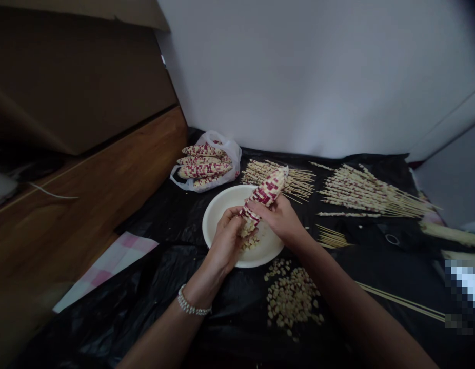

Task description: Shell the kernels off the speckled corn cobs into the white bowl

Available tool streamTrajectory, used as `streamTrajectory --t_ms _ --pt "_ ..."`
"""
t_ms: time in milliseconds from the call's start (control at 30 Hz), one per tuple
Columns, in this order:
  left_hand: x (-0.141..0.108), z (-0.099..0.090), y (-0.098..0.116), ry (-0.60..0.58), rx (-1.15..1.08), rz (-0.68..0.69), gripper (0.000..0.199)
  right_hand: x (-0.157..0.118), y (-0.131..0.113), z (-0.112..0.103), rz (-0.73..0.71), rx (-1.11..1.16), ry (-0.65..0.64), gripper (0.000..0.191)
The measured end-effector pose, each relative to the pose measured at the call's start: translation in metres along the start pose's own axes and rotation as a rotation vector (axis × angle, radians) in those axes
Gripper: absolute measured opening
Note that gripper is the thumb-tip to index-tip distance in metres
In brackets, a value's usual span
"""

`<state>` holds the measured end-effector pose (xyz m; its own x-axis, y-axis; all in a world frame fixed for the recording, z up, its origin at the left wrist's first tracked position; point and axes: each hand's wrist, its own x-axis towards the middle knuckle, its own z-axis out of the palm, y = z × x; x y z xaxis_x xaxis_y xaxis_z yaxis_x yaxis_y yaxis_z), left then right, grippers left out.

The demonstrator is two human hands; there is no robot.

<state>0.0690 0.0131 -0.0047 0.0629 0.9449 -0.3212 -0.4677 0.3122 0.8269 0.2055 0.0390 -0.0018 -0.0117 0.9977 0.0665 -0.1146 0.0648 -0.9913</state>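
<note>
Both hands are closed around one corn cob (268,189), speckled cream and dark red, tilted with its far end up to the right. My left hand (228,238) wraps the lower end, where part of the cob looks stripped. Higher up, my right hand (278,218) grips the cob's right side, thumb across the kernels. Beneath them stands a white bowl (214,210) with some loose kernels (250,243) inside. A pile of kernels (293,300) lies on the black plastic sheet in front of the bowl.
Whole cobs fill a white plastic bag (232,148) at the back. Kernel-threaded skewers (353,192) lie in bundles behind and right of the bowl. Bare sticks (332,237) and stripped cobs (449,234) are at right. A pink checked cloth (106,266) lies left, beside a wooden board (145,164).
</note>
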Motion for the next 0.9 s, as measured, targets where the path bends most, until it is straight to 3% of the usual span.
streamTrajectory --t_ms 700,900 --pt "-0.0009 -0.0007 0.0025 -0.029 -0.053 -0.068 0.036 0.0003 -0.001 0.0005 0.024 0.053 0.017 0.035" --pt "-0.0031 0.0024 -0.001 -0.041 0.054 0.041 0.039 0.0005 -0.0058 -0.0001 0.045 0.046 0.075 0.039"
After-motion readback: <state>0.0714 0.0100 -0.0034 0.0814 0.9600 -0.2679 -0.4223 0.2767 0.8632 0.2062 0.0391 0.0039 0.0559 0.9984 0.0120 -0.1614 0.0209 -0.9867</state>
